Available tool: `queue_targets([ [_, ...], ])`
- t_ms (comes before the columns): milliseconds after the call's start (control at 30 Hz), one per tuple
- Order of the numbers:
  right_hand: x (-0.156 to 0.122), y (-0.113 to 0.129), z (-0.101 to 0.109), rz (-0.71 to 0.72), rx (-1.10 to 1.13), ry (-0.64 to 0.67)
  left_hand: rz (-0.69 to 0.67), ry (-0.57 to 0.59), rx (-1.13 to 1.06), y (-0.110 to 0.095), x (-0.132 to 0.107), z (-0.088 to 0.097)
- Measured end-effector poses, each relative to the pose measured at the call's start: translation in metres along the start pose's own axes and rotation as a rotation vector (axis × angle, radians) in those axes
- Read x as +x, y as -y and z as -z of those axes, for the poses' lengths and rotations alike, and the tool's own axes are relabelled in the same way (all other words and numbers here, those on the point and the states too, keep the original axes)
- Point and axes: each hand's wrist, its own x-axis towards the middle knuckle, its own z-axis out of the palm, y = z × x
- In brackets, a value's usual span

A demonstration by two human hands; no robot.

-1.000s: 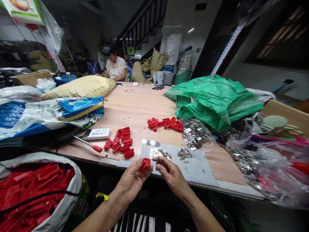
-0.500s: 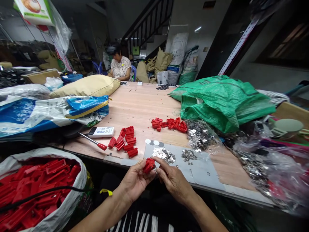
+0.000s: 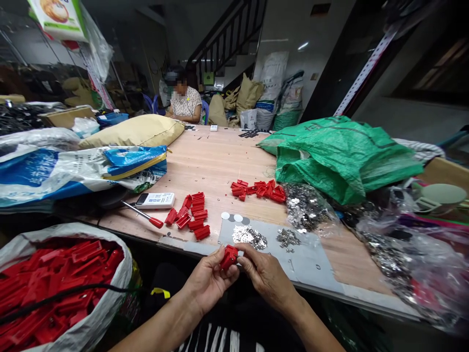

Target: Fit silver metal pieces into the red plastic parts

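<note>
My left hand (image 3: 209, 279) pinches a small red plastic part (image 3: 229, 256) at the near table edge. My right hand (image 3: 264, 273) presses against the same part from the right, fingers closed on it. Just beyond lies a grey card sheet (image 3: 311, 252) with little heaps of tiny silver metal pieces (image 3: 249, 235). Two groups of the same red parts sit on the wooden table, one to the left (image 3: 190, 215) and one further back (image 3: 258, 189).
A white sack full of red parts (image 3: 58, 283) stands at my lower left. A remote control (image 3: 155, 200), a red-handled tool (image 3: 143, 215), printed sacks (image 3: 73, 168), a green bag (image 3: 340, 154) and clear bags of metal pieces (image 3: 406, 254) crowd the table. Another person (image 3: 182, 100) sits at the far end.
Both hands have stayed together on the red part; my right fingers have closed in against it. The view shifted slightly left.
</note>
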Motion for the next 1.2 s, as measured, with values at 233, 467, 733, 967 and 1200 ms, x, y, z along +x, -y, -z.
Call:
queue_targets([
  [233,0.005,0.0,-0.004,-0.039,0.198,-0.098,-0.021,-0.005,0.04,0.003,-0.002,-0.001],
  [467,0.004,-0.001,-0.008,-0.032,0.097,-0.085,-0.033,-0.022,0.006,0.004,-0.004,-0.001],
  [733,0.012,-0.009,-0.019,-0.001,0.061,-0.035,-0.229,0.039,0.192,0.004,-0.007,0.005],
  [967,0.062,-0.02,-0.013,0.068,0.037,0.001,-1.227,-0.318,0.976,-0.049,0.011,0.033],
  [1200,0.177,-0.026,-0.015,0.178,-0.329,0.11,-1.525,-0.537,1.415,-0.078,0.052,0.056],
])
